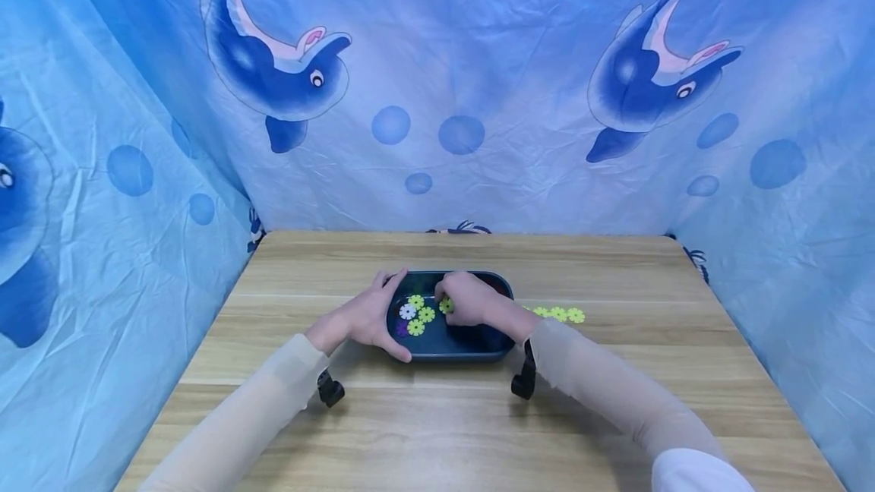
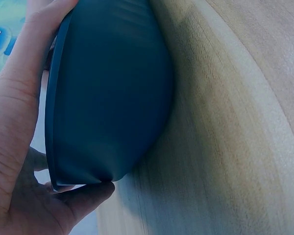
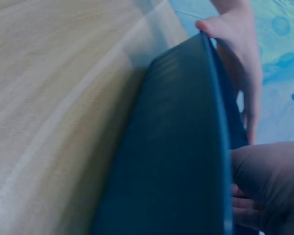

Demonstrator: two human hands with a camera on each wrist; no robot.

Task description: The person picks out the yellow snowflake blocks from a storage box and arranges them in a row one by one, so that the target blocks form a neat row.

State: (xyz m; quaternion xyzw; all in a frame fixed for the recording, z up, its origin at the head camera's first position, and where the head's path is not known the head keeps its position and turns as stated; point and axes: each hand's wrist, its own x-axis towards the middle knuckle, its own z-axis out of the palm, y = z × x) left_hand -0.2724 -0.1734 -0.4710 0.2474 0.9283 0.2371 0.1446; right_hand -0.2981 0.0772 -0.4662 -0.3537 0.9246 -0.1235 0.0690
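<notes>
A yellow-green flower-shaped piece (image 1: 446,305) is inside a dark blue tray (image 1: 454,357), near its middle. The right hand (image 1: 468,299) reaches down into the tray with its fingers curled, pinching this piece between thumb and fingers; in the right wrist view the tray's wall hides the fingertips.

Just left of it, in the tray's left part, a small group lies close together: three more yellow-green pieces (image 1: 427,314), a white piece (image 1: 407,311) and a dim purple piece (image 1: 402,328). Something dark red shows by the tray's far right corner, too dim to make out.

The left hand (image 1: 374,315) is spread wide across the tray's left end, its thumb along the near side and its other fingers toward the far side. The left wrist view shows the thumb touching the outside of the tray.

The tray sits on a wood-grain table (image 1: 424,431). To its right, a row of yellow-green pieces (image 1: 558,313) lies on the table, its left end partly hidden by the right wrist. A black camera (image 1: 331,388) hangs under each wrist, below beige sleeves (image 1: 239,408). Around the table hangs a blue curtain (image 1: 533,173) printed with dolphins (image 1: 280,70) and round bubbles.
</notes>
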